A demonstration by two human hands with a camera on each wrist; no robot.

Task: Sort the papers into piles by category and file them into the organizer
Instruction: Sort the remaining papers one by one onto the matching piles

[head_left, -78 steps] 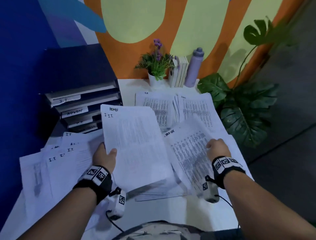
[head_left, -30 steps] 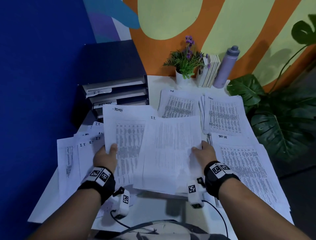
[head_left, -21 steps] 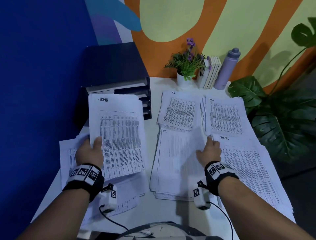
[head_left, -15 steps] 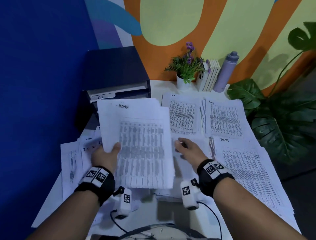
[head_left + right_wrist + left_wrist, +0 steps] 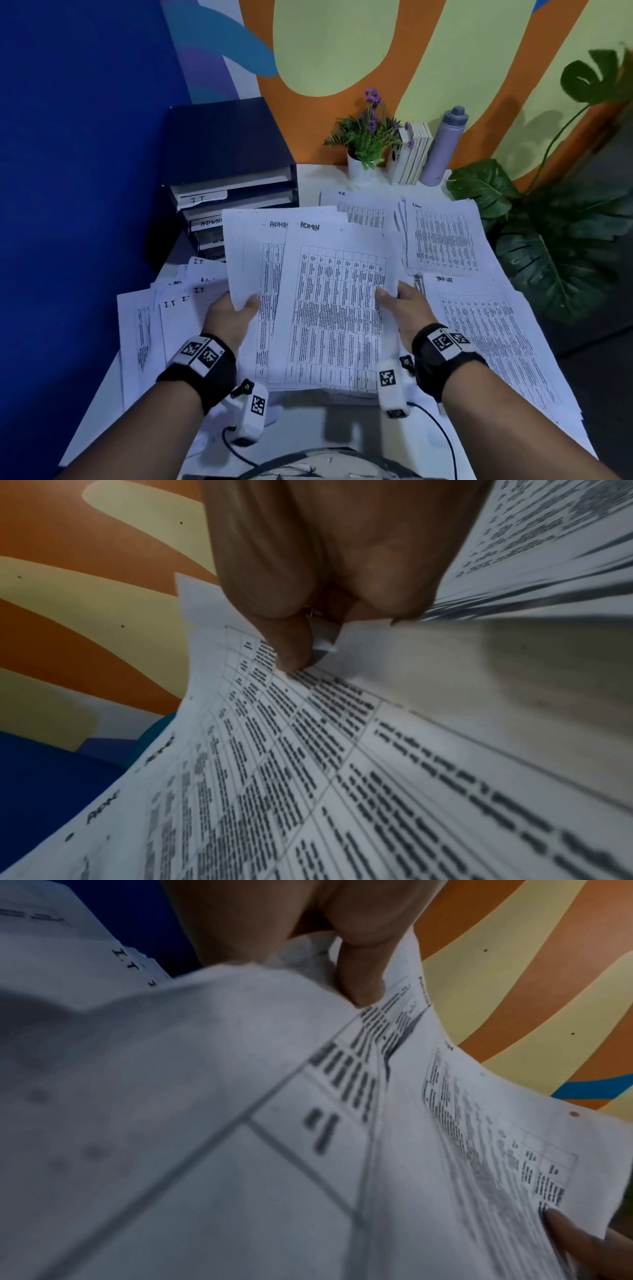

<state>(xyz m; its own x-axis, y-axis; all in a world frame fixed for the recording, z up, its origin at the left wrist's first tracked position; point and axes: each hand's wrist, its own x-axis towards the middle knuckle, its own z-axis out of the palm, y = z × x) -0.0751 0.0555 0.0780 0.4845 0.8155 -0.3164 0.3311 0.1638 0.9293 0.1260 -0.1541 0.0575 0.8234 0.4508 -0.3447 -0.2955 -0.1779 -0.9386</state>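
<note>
1. While two white printed sheets headed "ADMIN" are held up above the white surface [image 5: 310, 178], the left hand [image 5: 230, 317] pinches the rear ADMIN sheet [image 5: 251, 253] at its left edge, thumb on top and fingers [image 5: 359, 969] curled beneath.
2. The right hand [image 5: 409, 313] pinches the front ADMIN sheet [image 5: 334, 308] at its right edge; this sheet overlaps the rear one.
3. The dark blue tiered paper organizer [image 5: 226, 164], with trays labelled "I.T." and "ADMIN", stands at the far left of the surface.
4. Loose white sheets marked "I.T." [image 5: 171, 305] lie spread at the left, in front of the organizer.
5. An "H.R." pile [image 5: 359, 205], another admin pile [image 5: 442, 240] and a "TASK LIST" pile [image 5: 486, 335] lie to the right.
6. A small potted purple-flowered plant [image 5: 366, 144], upright books [image 5: 414, 154] and a grey bottle [image 5: 443, 147] line the far edge.
</note>
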